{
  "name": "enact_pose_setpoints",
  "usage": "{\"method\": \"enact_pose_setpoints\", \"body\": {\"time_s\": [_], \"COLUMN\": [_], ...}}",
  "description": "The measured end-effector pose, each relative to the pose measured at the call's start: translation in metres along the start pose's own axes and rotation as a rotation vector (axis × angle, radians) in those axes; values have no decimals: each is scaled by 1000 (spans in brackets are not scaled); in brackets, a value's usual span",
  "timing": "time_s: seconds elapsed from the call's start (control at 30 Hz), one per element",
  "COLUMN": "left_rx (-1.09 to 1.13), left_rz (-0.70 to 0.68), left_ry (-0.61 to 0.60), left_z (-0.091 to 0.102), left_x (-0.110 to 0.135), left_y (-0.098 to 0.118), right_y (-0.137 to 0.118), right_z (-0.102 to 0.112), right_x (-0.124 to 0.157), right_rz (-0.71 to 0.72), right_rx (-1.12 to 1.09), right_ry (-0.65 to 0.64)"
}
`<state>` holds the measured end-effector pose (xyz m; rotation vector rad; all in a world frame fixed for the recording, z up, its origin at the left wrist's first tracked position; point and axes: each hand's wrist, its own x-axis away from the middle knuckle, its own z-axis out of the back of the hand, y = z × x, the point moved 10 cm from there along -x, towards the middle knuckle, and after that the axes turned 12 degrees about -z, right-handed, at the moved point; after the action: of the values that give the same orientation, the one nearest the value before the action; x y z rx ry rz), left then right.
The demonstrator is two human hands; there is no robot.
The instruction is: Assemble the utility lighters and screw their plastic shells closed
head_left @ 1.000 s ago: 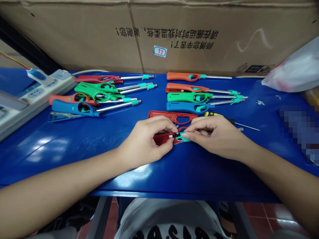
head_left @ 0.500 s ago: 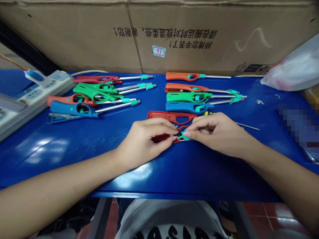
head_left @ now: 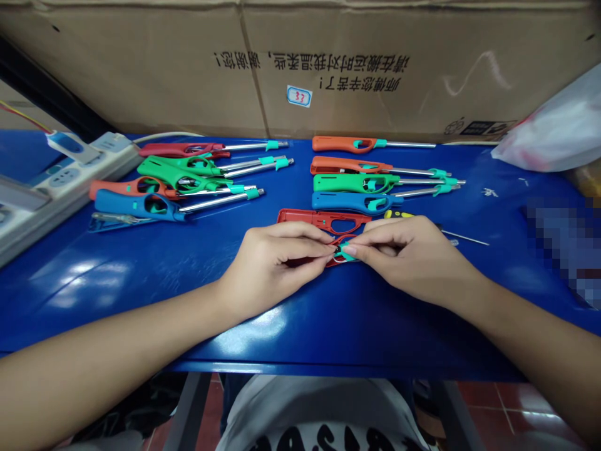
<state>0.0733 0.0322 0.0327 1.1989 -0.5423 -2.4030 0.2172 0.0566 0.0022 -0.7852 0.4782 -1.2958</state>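
My left hand (head_left: 272, 266) and my right hand (head_left: 413, 257) meet at the middle of the blue table (head_left: 141, 282), both pinched over a red lighter shell (head_left: 339, 257) that lies flat. The right fingertips pinch a small teal trigger piece (head_left: 346, 248) against a small dark part held by the left fingertips. Most of the shell is hidden under my fingers. A second red shell half (head_left: 323, 219) lies just behind my hands.
Several coloured long-nosed lighters lie in a pile at the left (head_left: 178, 181) and in a row at the right (head_left: 370, 181). A yellow-handled screwdriver (head_left: 399, 214) lies behind my right hand. A power strip (head_left: 61, 181), cardboard boxes (head_left: 328, 62) and a plastic bag (head_left: 554, 131) ring the table.
My two hands have closed in on each other; the white-tipped part seen between the fingers a second ago is now covered, and the teal piece sits tighter against the shell.
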Motion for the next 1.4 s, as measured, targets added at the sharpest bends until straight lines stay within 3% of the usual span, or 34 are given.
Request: {"method": "enact_pose_setpoints", "body": {"time_s": [0.23, 0.4, 0.63, 0.73, 0.9, 1.03, 1.1, 1.23, 1.4], "left_rx": [-18, 11, 223, 287, 290, 267, 251, 201, 169], "left_rz": [30, 37, 286, 319, 347, 357, 347, 304, 300], "left_ry": [-17, 9, 34, 32, 48, 65, 72, 79, 77], "left_z": [-1, 0, -7, -12, -13, -10, -7, -2, -1], "left_x": [0, -1, 6, 9, 10, 11, 11, 9, 10], "left_y": [-1, -3, -21, -21, -25, -26, -25, -21, -20], "right_y": [5, -1, -17, -23, -30, -31, -29, -23, -21], "right_z": [-2, 2, 3, 2, 10, 29, 34, 21, 15], "right_x": [-2, 0, 9, 14, 18, 18, 16, 11, 12], "right_rz": [-36, 25, 189, 237, 256, 257, 252, 302, 385], "right_rx": [-45, -45, 21, 78, 113, 84, 127, 300, 345], "right_ry": [-47, 10, 59, 78, 168, 241, 211, -10, -30]}}
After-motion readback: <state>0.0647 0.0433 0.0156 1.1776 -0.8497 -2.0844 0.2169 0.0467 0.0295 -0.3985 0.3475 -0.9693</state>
